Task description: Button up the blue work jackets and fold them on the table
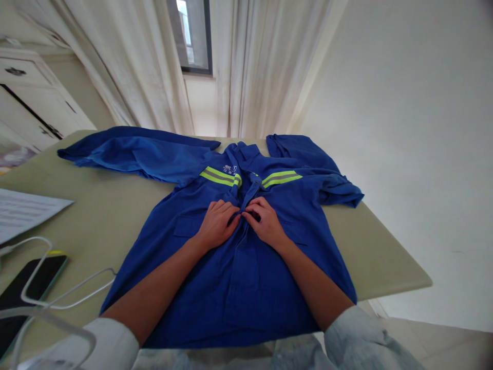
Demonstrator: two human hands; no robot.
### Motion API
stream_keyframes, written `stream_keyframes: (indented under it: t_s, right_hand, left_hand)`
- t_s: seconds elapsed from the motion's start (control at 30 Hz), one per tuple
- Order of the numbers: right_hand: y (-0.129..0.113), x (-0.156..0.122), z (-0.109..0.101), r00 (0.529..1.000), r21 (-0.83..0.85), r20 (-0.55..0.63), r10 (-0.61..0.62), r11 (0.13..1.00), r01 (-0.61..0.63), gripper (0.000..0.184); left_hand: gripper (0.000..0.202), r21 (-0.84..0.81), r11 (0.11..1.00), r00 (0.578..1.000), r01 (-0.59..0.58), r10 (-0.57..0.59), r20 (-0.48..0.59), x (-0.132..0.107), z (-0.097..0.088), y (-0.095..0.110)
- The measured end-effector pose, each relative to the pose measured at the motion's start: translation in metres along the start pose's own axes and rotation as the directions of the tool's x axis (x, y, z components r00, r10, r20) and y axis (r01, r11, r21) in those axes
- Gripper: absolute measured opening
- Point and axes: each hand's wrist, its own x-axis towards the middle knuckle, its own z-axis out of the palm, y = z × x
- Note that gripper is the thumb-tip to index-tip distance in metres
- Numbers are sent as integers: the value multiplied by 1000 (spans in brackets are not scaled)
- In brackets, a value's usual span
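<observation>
A blue work jacket point(246, 288) with yellow-green and grey reflective strips lies front up on the table, its collar at the far side. My left hand point(219, 222) pinches the left edge of the front opening at mid-chest. Close against it, my right hand point(265, 220) pinches the front placket from the other side. Both sets of fingertips meet at the jacket's centre line; any button or fastener between them is hidden. Above the hands the placket stands partly raised and the opening gapes a little. The sleeves spread left and right.
The pale green table point(127, 216) ends in a corner at the right, near a white wall point(416, 154). At left lie a printed sheet point(26, 210), a dark phone point(34, 280) and a looping white cable point(69, 307). Curtains point(262, 67) hang behind.
</observation>
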Motion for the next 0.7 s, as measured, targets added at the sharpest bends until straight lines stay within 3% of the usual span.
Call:
stream_keyframes:
  t_s: [0.1,0.2,0.33,0.47,0.7]
  right_hand:
    - [-5,-1,-1,1000,-66,15,-26,997,27,8]
    - [-11,-3,1,999,-135,-19,35,990,-37,3]
    - [-15,-3,6,986,-163,-58,159,972,-167,10]
    - [-15,-4,11,980,-91,-70,187,977,-193,14]
    - [-15,-4,13,959,-25,-78,273,961,-276,11]
  left_hand:
    - [16,24,1000,999,-19,20,-36,0,-1,2]
    - [16,72,996,994,-51,57,-88,0,-1,5]
    - [16,201,961,971,-188,213,-111,2,-4,11]
    - [16,325,901,933,-288,341,-117,3,-10,18]
    - [16,351,893,935,-281,338,-111,4,-13,22]
